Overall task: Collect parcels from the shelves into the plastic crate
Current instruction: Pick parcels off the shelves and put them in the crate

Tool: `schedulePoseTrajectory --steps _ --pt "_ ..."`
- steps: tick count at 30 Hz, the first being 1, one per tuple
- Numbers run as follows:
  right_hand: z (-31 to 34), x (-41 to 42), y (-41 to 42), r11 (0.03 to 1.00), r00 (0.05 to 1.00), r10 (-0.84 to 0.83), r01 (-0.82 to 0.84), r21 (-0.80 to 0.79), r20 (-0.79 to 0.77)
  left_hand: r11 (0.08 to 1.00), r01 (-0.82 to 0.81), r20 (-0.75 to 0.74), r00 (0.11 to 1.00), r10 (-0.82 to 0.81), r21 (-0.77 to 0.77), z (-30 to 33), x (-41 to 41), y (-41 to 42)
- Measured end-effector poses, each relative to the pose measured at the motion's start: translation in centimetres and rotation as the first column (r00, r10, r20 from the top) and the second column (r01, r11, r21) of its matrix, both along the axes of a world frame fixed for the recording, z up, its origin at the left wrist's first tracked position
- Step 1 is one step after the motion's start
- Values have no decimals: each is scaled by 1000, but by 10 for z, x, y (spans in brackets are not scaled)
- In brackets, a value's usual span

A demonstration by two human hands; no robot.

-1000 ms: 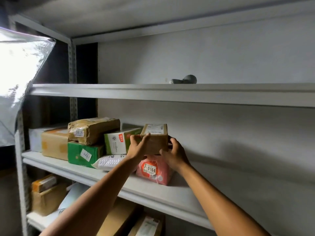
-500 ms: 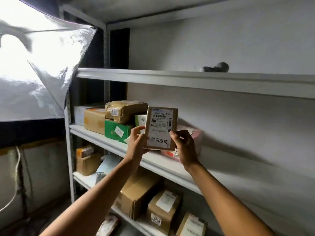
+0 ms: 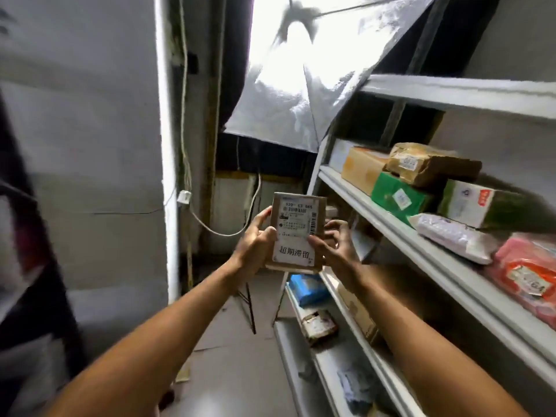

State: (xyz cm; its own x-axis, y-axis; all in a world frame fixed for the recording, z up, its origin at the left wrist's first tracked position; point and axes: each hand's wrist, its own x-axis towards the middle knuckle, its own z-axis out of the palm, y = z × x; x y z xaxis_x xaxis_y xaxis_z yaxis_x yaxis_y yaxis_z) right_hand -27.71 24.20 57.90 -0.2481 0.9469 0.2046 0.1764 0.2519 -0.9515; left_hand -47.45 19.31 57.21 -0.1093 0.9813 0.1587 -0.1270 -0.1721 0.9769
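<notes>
**A:** Head view, looking forward and down: what are the hands doing?

**B:** Both hands hold one small brown cardboard parcel point(image 3: 296, 233) upright in mid-air, left of the metal shelving point(image 3: 421, 251) and clear of it. The left hand point(image 3: 255, 248) has its grip closed on the parcel's left edge, thumb across the front. The right hand point(image 3: 334, 245) has its grip closed on the right edge, thumb on the white shipping label point(image 3: 296, 227).

**A:** What does the label show?

**B:** A barcode, small print, and large Chinese characters along the bottom.

**A:** What sits on the shelves?

**B:** On the middle shelf at right, from far to near: a tan box point(image 3: 362, 168), a green box point(image 3: 397, 197) with a brown taped parcel point(image 3: 433, 165) on top of it, a white and green carton point(image 3: 481, 203), a white plastic mailer point(image 3: 454, 236), and a red and pink bag point(image 3: 529, 272) nearest. On the shelf below lie a blue packet point(image 3: 307, 288) and a cardboard box point(image 3: 356, 314).

**A:** And beyond the hands?

**B:** A bright silver light reflector point(image 3: 294, 85) hangs high at the far end, a white cable point(image 3: 216, 227) loops down the wall, and the floor point(image 3: 234, 371) is pale. The left edge is blurred.
</notes>
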Motion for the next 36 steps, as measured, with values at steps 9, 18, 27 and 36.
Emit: schedulePoseTrajectory --steps 9,18,27,36 --pt "-77 -172 -11 742 719 671 -648 -173 184 779 -579 -144 815 562 -240 -78 -115 -140" --pt "-160 -277 -157 225 135 955 -910 -347 265 261 -827 -232 416 879 -497 -167 -104 -342" --pt "-197 -335 -339 -182 -309 927 -866 -466 213 -115 -796 -248 45 968 -594 -207 -71 -503" --pt "-230 -397 -434 -282 -466 865 -760 -585 188 -121 -738 -109 -65 992 -664 -236 -103 -582"
